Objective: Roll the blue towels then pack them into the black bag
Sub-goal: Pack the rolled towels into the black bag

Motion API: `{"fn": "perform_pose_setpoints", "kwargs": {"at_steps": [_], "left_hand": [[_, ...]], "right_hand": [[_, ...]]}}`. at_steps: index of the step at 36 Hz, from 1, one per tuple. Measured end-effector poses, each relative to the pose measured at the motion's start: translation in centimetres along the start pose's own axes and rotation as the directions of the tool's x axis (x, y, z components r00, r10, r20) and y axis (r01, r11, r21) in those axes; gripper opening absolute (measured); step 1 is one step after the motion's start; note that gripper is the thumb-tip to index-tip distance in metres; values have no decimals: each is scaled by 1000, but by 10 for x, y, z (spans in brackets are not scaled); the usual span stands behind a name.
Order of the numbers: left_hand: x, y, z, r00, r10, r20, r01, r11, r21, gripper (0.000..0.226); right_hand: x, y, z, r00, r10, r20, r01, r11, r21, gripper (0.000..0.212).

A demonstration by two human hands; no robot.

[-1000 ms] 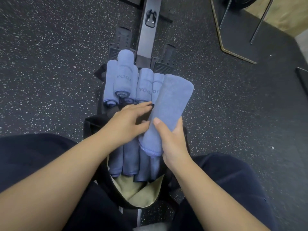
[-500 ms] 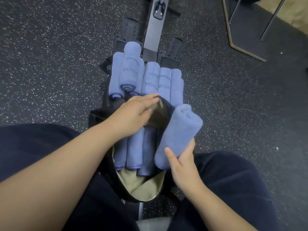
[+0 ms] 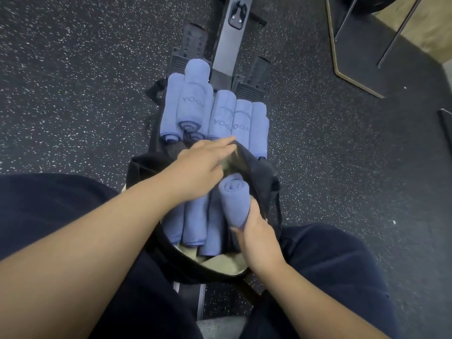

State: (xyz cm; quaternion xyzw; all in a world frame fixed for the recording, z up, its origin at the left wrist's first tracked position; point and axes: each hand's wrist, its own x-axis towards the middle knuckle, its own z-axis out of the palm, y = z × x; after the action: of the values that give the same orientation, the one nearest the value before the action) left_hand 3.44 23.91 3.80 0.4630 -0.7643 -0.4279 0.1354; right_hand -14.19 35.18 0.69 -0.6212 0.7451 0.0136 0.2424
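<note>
A black bag (image 3: pixel 265 182) with a pale lining lies open between my knees. Three rolled blue towels (image 3: pixel 194 223) lie side by side inside it. My right hand (image 3: pixel 258 231) grips another rolled blue towel (image 3: pixel 236 204) by its near end, its far end pushed into the bag's right side. My left hand (image 3: pixel 203 165) holds the bag's far rim, keeping the mouth open. Beyond the bag, several rolled blue towels (image 3: pixel 217 113) printed YOGA lie in a row.
The towels and bag rest on a rowing machine with a grey rail (image 3: pixel 230 42) and two footplates. Speckled black rubber floor (image 3: pixel 73 81) surrounds it. A metal frame with thin legs (image 3: pixel 342 57) stands at the back right. My dark-trousered legs flank the bag.
My right hand has brought the rolled towel down from above the row and into the bag's right side. My left hand has stayed on the bag's rim.
</note>
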Motion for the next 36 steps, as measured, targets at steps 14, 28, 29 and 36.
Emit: {"fn": "perform_pose_setpoints", "kwargs": {"at_steps": [14, 28, 29, 36], "left_hand": [[-4, -10, 24, 987, -61, -146, 122, 878, 463, 99], [11, -10, 48, 977, 141, -161, 0, 752, 659, 103], [14, -11, 50, 975, 154, -158, -8, 741, 672, 105], [30, -6, 61, 958, 240, -157, -72, 731, 678, 85]], "right_hand": [[13, 35, -23, 994, 78, -79, -101, 932, -349, 61], [26, 69, -31, 982, 179, -67, -190, 879, -438, 61], [29, 71, -32, 979, 195, -53, -199, 884, -422, 63], [37, 80, -31, 953, 301, 28, -270, 890, -368, 70]]}}
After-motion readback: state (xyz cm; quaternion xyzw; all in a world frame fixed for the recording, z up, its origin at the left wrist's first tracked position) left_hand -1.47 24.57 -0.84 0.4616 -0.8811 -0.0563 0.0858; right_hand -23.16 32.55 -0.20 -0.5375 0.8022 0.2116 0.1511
